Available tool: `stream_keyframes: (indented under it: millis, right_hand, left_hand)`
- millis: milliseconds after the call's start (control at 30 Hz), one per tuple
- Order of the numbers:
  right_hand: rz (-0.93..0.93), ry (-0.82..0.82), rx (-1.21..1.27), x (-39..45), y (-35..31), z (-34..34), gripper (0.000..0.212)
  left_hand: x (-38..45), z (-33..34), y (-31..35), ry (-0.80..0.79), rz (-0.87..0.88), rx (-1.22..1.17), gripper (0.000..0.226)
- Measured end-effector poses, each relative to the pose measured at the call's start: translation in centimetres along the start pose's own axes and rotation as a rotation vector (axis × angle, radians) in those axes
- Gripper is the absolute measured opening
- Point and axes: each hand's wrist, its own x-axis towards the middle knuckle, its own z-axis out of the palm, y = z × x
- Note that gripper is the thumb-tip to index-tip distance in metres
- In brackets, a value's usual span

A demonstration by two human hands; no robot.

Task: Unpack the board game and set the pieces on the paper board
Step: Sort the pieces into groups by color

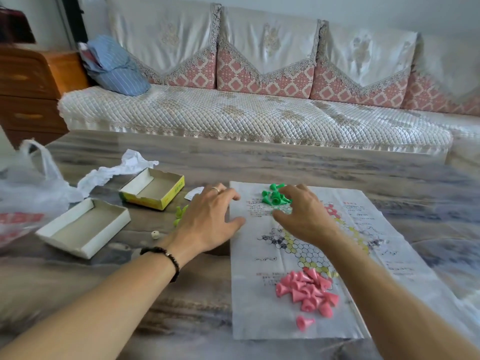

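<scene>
Paper board [285,258] lies flat on table [285,159]. Green pieces [275,197] heaped at its 12 o'clock, pink pieces [307,291] at 6. Left hand [207,219] fingers spread, flat at board's 9 o'clock edge. Right hand [301,214] fingers loosely apart, touching green heap.

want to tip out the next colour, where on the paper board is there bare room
Bare paper lies at the near left corner of the paper board, left of the pink pieces, and along its right margin, which carries only print. The far end is crowded: green pieces, with the right hand over them and the left hand at the edge.
</scene>
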Motion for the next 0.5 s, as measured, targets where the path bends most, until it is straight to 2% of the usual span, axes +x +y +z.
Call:
stream_keyframes:
  millis: [100,300,500]
  right_hand:
    - [-0.073,-0.059,0.004,-1.0,-3.5,1.1,0.064]
    - [-0.205,-0.218,-0.003,-1.1,-8.6,4.0,0.091]
    - [-0.233,-0.299,-0.005,-0.2,-10.0,6.7,0.085]
  left_hand:
    - [-2.8,-1.8,-2.4,0.046,-0.027,0.012,0.053]
    - [-7.3,-4.1,-5.7,-0.039,-0.112,0.003,0.078]
    - [-7.7,-3.1,-5.8,-0.087,-0.097,-0.059,0.076]
